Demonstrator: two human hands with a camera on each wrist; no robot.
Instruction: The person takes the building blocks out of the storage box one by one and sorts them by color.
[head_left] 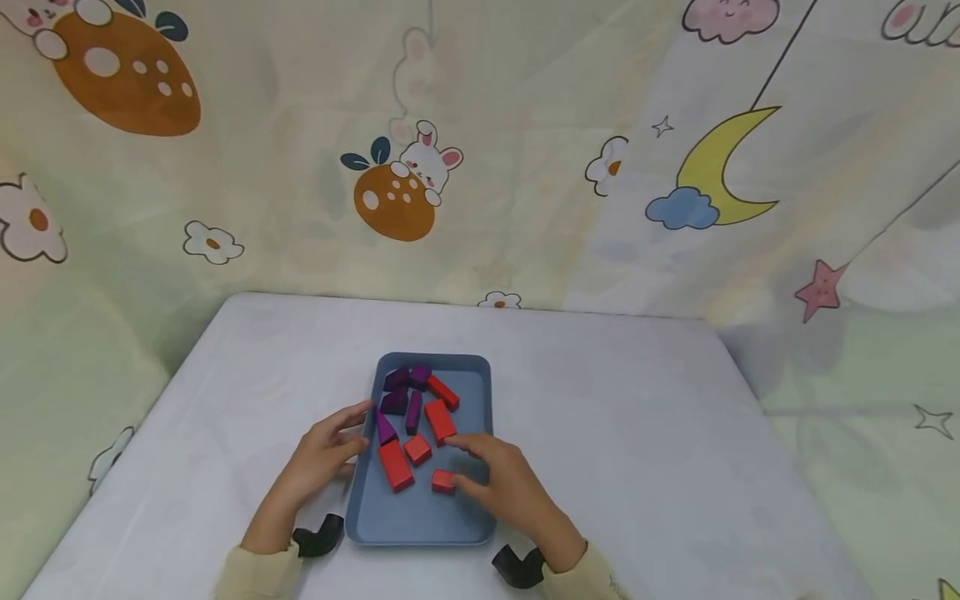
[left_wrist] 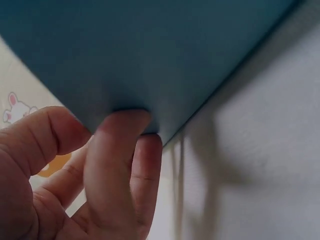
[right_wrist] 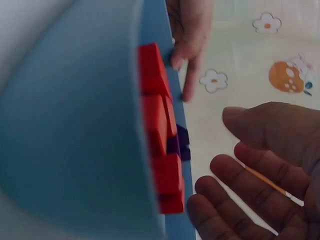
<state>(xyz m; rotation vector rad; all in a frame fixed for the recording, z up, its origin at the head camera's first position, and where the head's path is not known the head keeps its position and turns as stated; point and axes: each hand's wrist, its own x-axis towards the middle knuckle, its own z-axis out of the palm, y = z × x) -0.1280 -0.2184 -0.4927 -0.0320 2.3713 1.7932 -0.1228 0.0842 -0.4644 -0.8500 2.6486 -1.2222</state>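
Note:
A blue tray (head_left: 457, 525) holds several red and purple blocks. My left hand (head_left: 321, 458) is at the tray's left side, its fingertips touching the outer wall; in the left wrist view the fingers (left_wrist: 117, 160) bend slightly against the blue surface. My right hand (head_left: 506, 479) hovers over the tray's right half, thumb and fingers apart. Its thumb is beside a small red cube (head_left: 442, 481), and its index fingertip is near a red rectangular block (head_left: 439, 421). In the right wrist view, nothing lies between the right hand's thumb and fingers (right_wrist: 240, 185).
Purple blocks (head_left: 393, 402) cluster at the tray's far left, beside a thin red block (head_left: 442, 392). Another red block (head_left: 396, 465) and a red cube (head_left: 417, 450) lie nearer. The tray stands on a white table (head_left: 637, 442); a patterned curtain (head_left: 525, 167) hangs behind.

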